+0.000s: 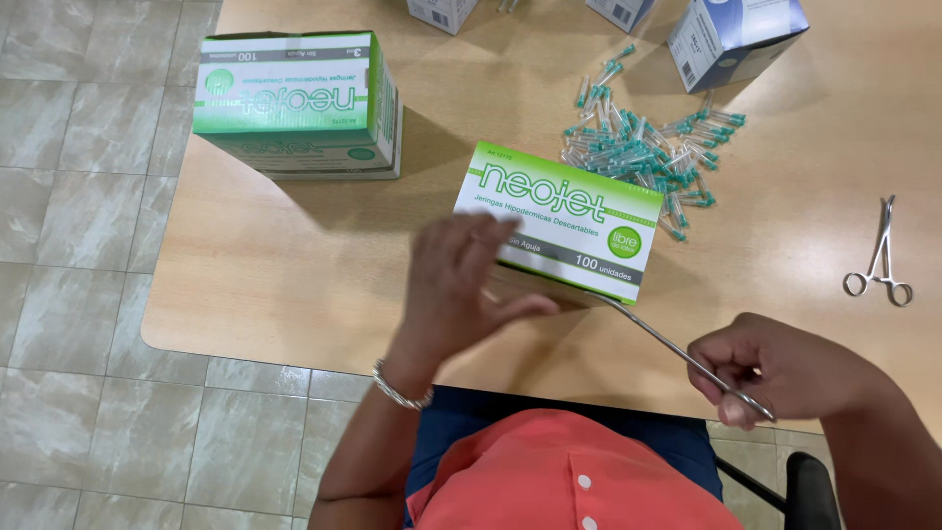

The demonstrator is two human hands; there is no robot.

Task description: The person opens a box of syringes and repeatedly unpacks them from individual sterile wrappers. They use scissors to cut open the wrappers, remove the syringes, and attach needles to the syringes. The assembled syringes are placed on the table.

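**Long forceps at the near edge of a carton, left hand steadying**

The right hand [785,371] has its fingers [724,385] curled and pressed together around the ring handles of the long metal forceps [659,341], pinching them near the front edge of the surface [294,265]. The shaft runs up and left from this hand; its tip reaches the near lower edge of the white-and-green carton [564,221], where the left hand partly hides it. Whether the tip is inside the carton or only against it cannot be told.

The left hand [461,285] lies with fingers loosely spread, thumb extended to the right, resting on the carton's near left corner. A metal bangle [397,388] circles that wrist.

The carton lies flat at mid-surface. Just beyond its right end is a loose pile of green-hubbed capped needles [653,147]. A second green carton [299,98] sits at the far left corner, overhanging the edge slightly. A blue-and-white box [731,39] stands at the far right, and a small pair of scissor-handled forceps [881,260] lies well apart to the right.

Hazards, as a judgement:
- The long shaft gives leverage; a hard push could slide the carton into the needle pile and scatter it.
- The tip works close to the left thumb; a slip could jab it.
- The overhanging carton could fall if the surface is jolted.
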